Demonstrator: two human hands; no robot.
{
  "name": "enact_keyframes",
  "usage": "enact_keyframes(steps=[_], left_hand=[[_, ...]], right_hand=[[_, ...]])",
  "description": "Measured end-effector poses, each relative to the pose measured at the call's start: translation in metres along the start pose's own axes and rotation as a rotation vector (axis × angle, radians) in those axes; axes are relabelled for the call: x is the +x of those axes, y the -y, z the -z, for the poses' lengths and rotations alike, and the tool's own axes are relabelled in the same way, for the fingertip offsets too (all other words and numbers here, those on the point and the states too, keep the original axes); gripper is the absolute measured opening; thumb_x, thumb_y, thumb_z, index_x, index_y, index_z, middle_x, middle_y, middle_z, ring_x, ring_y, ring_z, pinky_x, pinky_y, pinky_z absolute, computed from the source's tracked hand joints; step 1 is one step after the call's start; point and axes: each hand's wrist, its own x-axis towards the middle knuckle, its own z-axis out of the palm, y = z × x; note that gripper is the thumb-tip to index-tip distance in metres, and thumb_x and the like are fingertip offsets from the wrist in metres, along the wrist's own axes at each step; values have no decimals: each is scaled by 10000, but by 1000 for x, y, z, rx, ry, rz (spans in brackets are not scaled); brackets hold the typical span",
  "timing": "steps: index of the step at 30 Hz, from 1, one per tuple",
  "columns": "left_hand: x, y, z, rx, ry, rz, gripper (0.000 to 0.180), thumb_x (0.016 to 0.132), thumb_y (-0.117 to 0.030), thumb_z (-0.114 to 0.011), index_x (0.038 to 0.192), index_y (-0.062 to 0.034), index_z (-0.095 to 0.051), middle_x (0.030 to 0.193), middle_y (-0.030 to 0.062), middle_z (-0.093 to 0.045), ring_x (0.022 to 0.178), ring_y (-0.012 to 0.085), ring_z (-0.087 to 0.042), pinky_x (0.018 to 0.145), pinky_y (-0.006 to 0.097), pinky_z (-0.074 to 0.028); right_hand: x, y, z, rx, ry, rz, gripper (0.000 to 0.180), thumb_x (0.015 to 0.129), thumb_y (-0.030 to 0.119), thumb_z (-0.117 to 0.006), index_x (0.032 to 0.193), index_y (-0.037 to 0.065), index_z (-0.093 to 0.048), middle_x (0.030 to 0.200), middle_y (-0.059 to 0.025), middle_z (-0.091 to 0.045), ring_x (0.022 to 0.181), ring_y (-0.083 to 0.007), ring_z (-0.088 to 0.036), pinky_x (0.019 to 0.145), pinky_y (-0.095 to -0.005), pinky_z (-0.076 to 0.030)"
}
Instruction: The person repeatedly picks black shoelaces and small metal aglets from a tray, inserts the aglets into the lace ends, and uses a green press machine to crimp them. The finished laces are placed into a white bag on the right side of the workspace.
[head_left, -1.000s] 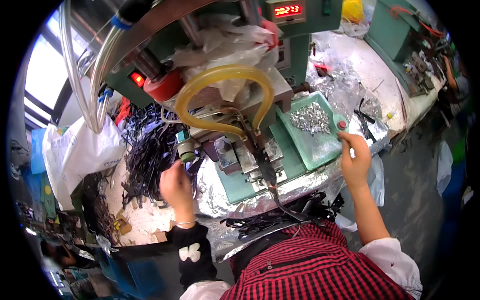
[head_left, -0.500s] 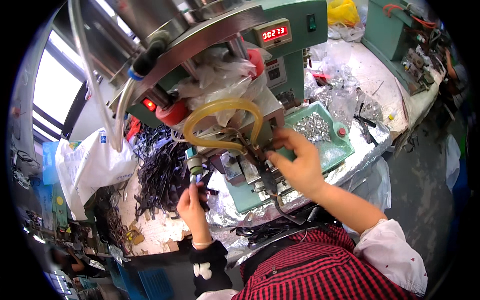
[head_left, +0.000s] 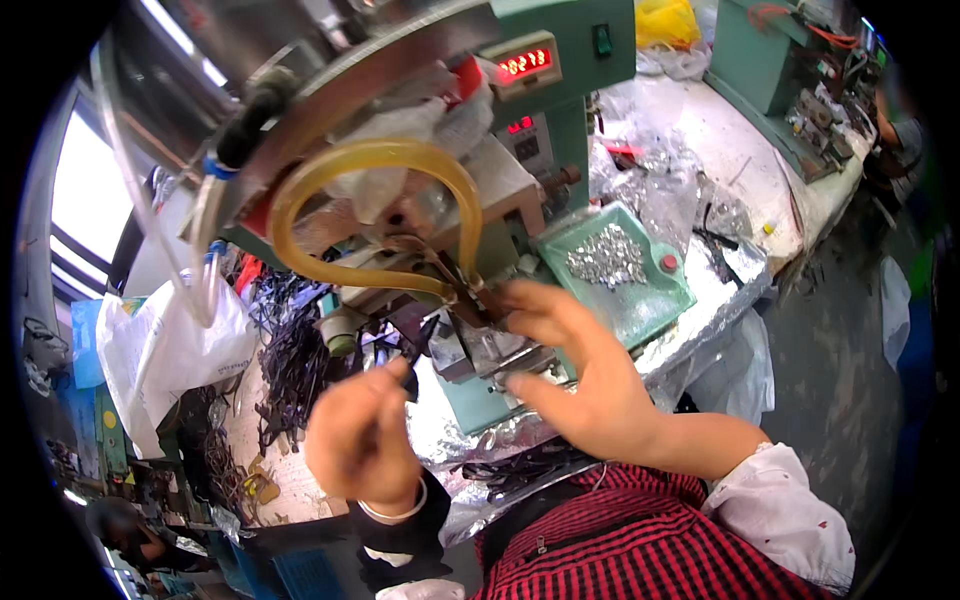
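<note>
My left hand (head_left: 365, 435) is in front of the machine, blurred, with its fingers curled together. Something small and dark shows at its fingertips, too smeared to name. My right hand (head_left: 590, 390) reaches to the press's work spot with thumb and fingers apart, and no held thing shows in it. Its fingertips are beside the metal fixture (head_left: 495, 345) and hide part of it. A loop of yellow tubing (head_left: 375, 155) hangs above the fixture on the green press (head_left: 570, 85). Close to my left hand is a round green button (head_left: 341, 338).
A green tray (head_left: 655, 310) of small shiny metal pieces stands right of the fixture. Black straps (head_left: 285, 350) are heaped on the left, by a white plastic bag (head_left: 180, 345). More straps (head_left: 520, 470) lie at the front edge on foil. Another green machine (head_left: 765, 70) stands far right.
My left hand has drawn back from the green button toward me. My right hand has opened, and the dark strap in front of it is gone. The tubing loop has risen; a lower display is lit.
</note>
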Motion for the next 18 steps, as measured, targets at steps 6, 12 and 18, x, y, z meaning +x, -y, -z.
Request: enact_keyframes(steps=[6, 12, 18], left_hand=[[-38, -9, -45, 159, 296, -408, 204, 774, -83, -821, 932, -38, -700, 978, 152, -740, 599, 141, -621, 495, 237, -444], [-48, -2, -47, 162, 344, -431, 299, 719, -26, -833, 983, -52, -694, 989, 152, -733, 529, 156, -587, 443, 258, -408], [-50, -4, -50, 180, 308, -420, 314, 709, -15, -827, 989, -64, -694, 999, 151, -735, 522, 157, -568, 443, 266, -398]], right_hand=[[10, -78, 74, -734, -162, 16, 326, 825, 44, -596, 1138, 24, -688, 1120, -186, -705, 1066, -373, -659, 951, -442, -511], [-1, -90, 108, -785, -321, 151, 298, 862, -4, -555, 1121, 40, -697, 1069, -156, -717, 1006, -351, -683, 916, -412, -522], [-4, -98, 125, -982, -243, 51, 131, 830, 56, -657, 956, 57, -693, 971, -122, -677, 983, -329, -645, 989, -431, -481]])
